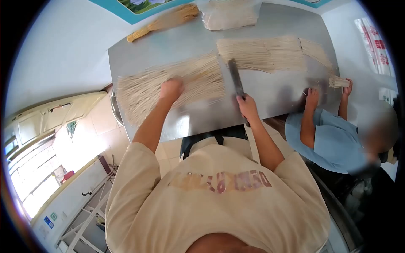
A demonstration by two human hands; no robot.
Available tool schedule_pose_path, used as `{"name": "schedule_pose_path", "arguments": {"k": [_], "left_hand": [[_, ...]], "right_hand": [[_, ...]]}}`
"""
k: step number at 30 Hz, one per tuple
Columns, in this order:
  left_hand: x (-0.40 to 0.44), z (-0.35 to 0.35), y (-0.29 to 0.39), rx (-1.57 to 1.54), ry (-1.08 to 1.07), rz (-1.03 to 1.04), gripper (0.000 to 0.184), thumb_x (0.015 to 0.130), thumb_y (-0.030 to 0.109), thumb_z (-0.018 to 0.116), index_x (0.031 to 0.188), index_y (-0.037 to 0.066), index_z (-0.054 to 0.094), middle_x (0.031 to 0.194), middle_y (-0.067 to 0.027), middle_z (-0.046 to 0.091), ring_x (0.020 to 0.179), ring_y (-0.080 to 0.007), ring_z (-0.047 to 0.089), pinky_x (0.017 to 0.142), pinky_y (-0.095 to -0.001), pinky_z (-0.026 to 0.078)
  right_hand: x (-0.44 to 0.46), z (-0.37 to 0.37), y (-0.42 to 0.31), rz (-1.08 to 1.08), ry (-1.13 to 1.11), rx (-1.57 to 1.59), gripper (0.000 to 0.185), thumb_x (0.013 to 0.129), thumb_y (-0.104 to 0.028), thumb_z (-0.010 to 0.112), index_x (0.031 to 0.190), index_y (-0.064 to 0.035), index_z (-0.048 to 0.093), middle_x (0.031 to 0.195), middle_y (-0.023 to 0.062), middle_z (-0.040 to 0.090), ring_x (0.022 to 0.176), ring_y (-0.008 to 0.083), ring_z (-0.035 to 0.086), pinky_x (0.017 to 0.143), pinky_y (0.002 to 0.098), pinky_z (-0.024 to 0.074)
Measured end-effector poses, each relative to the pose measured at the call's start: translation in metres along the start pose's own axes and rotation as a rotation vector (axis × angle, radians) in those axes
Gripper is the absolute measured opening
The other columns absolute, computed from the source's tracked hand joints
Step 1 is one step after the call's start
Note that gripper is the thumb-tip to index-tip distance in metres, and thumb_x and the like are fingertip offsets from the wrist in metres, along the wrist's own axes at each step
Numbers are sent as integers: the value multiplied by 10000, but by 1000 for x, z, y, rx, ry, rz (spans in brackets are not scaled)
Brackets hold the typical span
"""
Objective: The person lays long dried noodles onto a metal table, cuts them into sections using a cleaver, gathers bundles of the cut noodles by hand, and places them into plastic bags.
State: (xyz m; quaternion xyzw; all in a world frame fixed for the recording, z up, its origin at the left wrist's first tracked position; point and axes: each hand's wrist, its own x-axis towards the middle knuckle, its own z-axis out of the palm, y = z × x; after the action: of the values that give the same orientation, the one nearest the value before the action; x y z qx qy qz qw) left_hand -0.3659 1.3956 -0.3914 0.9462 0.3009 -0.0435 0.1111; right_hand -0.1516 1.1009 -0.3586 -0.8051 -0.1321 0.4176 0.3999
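Observation:
Dry noodle-like strands [139, 95] lie in a wide layer on the metal table [274, 88]. My left hand [172, 88] rests on this layer with its fingers curled down; whether it grips any strands is hidden. My right hand [248, 107] is wrapped round the handle of a long dark knife [237, 78]. The blade points away from me, its tip near the front left corner of a second layer of strands [270, 52].
A brush-like bundle [164, 21] and a clear plastic bag [230, 14] lie at the table's far edge. At the right, a person in a blue shirt [337, 137] holds a small bundle of strands [337, 82] by the table edge.

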Motion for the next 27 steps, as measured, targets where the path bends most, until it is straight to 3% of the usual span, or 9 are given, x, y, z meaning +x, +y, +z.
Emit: {"name": "schedule_pose_path", "arguments": {"k": [7,9,10,12,13,15,20,23,27], "left_hand": [[20,17,-10,-19,-44,57,135,869,215,623,968,122,631,988,-79,661,913,-295,675,734,-445,559],[33,22,-11,1,-89,21,149,865,210,631,972,106,622,1006,-81,652,944,-288,670,739,-432,561],[37,26,-12,-5,-84,18,149,865,210,631,972,106,622,1006,-81,652,944,-288,670,739,-432,561],[43,17,-7,6,-66,155,176,863,216,641,980,88,610,1012,-85,652,938,-290,674,731,-435,563],[46,11,-5,-2,-58,153,176,863,216,641,980,88,610,1012,-85,652,938,-290,674,731,-435,563],[47,6,-4,31,-121,154,210,861,231,651,993,76,598,1019,-84,651,940,-292,674,724,-444,563],[40,-34,-25,-200,16,123,203,894,241,622,1027,89,603,1042,-86,656,948,-309,668,749,-460,561],[50,-39,-80,-259,51,-94,242,915,240,590,1109,100,622,1104,-91,659,992,-320,654,805,-464,554],[61,-42,-148,-355,68,-97,347,934,234,556,1246,93,608,1260,-116,617,1171,-325,577,973,-439,498]], "right_hand": [[45,53,11,-146,89,-365,386,976,-323,549,1073,47,607,621,164,628,391,266,559,470,408,474],[42,56,0,-133,130,-452,417,984,-334,539,1162,39,594,790,227,690,592,347,663,629,440,528],[40,58,-4,-136,131,-460,417,984,-334,539,1162,39,594,790,227,690,592,347,663,629,440,528],[35,60,-10,-201,181,-536,434,982,-339,543,1226,17,582,964,272,695,851,413,680,782,474,523],[33,60,-17,-207,184,-546,434,982,-339,543,1226,17,582,964,272,695,851,413,680,782,474,523],[26,61,-39,-16,117,-556,441,983,-342,539,1226,23,583,1089,276,683,1035,442,643,902,490,504],[23,63,-47,-46,167,-569,404,986,-333,529,1215,-8,600,1051,265,690,999,446,649,870,501,503],[10,72,-66,-10,256,-563,375,988,-325,526,1193,-24,616,1016,249,698,967,446,651,848,493,504],[-10,108,-89,44,324,-340,359,985,-326,539,1149,-19,621,975,231,701,947,453,637,851,465,498]]}}
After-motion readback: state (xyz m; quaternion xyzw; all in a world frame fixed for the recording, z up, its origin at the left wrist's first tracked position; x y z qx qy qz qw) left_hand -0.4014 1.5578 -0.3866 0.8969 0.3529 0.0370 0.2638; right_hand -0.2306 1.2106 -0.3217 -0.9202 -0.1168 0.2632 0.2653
